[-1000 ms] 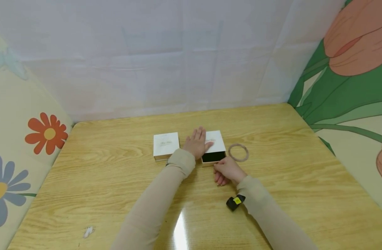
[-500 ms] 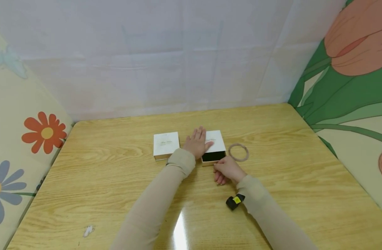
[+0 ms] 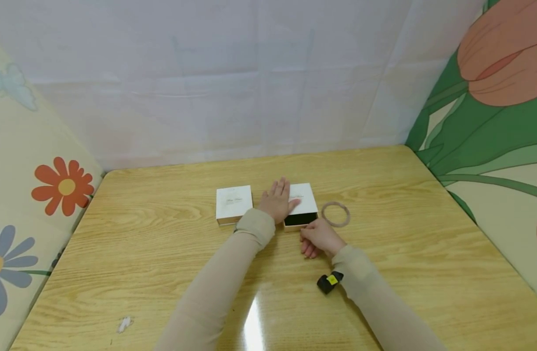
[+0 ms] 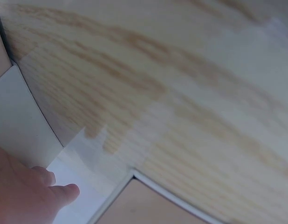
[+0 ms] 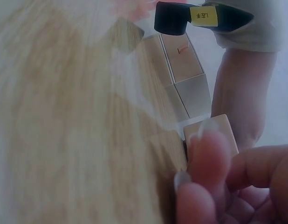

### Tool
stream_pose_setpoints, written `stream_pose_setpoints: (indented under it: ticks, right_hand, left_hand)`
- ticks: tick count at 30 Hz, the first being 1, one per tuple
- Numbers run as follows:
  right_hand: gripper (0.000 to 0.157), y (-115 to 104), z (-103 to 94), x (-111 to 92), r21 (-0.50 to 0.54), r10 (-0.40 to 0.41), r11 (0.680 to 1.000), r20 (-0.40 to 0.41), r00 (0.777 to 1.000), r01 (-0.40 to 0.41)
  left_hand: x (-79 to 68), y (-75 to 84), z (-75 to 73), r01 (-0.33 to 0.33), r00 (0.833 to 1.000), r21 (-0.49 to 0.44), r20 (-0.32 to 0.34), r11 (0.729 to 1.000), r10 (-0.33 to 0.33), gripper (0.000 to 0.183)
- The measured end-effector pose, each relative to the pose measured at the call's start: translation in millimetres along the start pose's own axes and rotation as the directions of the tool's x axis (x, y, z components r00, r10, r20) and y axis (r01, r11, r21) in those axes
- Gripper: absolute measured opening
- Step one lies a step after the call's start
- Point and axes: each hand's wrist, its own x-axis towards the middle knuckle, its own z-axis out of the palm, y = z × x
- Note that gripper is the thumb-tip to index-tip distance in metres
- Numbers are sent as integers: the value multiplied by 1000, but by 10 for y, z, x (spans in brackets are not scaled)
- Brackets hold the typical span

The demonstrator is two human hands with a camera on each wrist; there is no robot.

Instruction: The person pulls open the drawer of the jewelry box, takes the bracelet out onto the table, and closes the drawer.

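Resting over the left part of the right-hand white drawer box (image 3: 303,199), the person's left hand (image 3: 275,202) lies with its fingers straight and its thumb across the top, gripping nothing. That box sits on the wood-grain table (image 3: 163,273) in front of the person, its drawer (image 3: 293,227) partly out toward them, with the dark inside showing.

The right hand (image 3: 323,238) is at the right front corner of the drawer with its fingers curled. The right wrist view brings the tan drawer front up right behind the fingertips (image 5: 210,154), yet whether they pinch it or only press against it cannot be told.

A pale, ring-shaped bangle (image 3: 335,214) lies flat just beside the box, on its right; of the views, the head one alone shows it. On the other side, near the left hand, stands a second white box (image 3: 234,203) with small lettering on top. The right wrist view adds its tan front, which bears what looks like a small tab.

That view also reveals a black wrist camera (image 5: 172,18) with a yellow label (image 5: 203,16) at the left cuff, mostly hidden from above. In the left wrist view, fingertips reach over pale surfaces, too blurred to sort out.
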Motion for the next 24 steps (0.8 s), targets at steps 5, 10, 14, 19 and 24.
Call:
stream_pose_setpoints:
  ticks: [5, 10, 14, 19, 24]
  right_hand:
    - [28, 2, 6, 1, 1, -10, 1000, -2, 1000, 10]
    - [27, -11, 14, 0, -1, -4, 1000, -13, 1000, 4]
    - [26, -18, 13, -1, -3, -7, 1000, -13, 1000, 7]
    - [26, -26, 13, -5, -2, -26, 1000, -12, 1000, 26]
    - [25, -4, 18, 17, 12, -31, 999, -18, 999, 31]
  left_hand:
    - [-17, 10, -8, 2, 1000, 8, 2, 1000, -2, 72]
    - [-44, 27, -28, -1, 1000, 14, -6, 1000, 1, 71]
    - [-64, 39, -44, -1, 1000, 14, -4, 1000, 1, 71]
    - [-69, 43, -46, 1, 1000, 19, -1, 1000, -1, 71]
    - [-56, 47, -40, 12, 1000, 22, 11, 1000, -12, 72]
